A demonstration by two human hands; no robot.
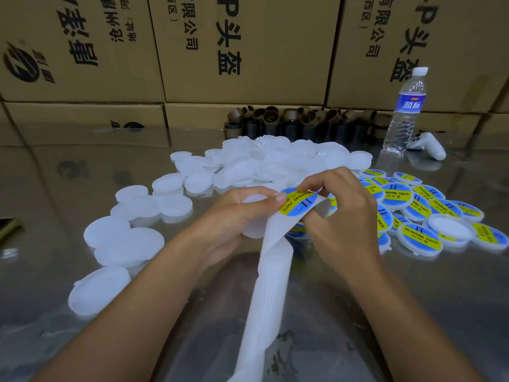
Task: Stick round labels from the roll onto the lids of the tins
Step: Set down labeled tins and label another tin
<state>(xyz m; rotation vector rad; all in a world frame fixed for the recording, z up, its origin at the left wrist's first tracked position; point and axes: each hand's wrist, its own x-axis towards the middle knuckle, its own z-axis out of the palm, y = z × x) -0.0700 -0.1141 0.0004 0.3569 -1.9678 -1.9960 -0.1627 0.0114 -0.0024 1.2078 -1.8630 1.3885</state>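
One white backing strip trailing up from near edge, left grip curled round blank lid, thumb on round label, right grip pinching that label's far edge, blank lids left, labelled lids right on tabletop, water bottle, cartons behind.

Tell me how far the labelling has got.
Done: a pile of labelled lids on the right. In hand: the left hand holds a blank lid while the right hand pinches a label on the backing strip. Left: the bigger heap of unlabelled lids behind.
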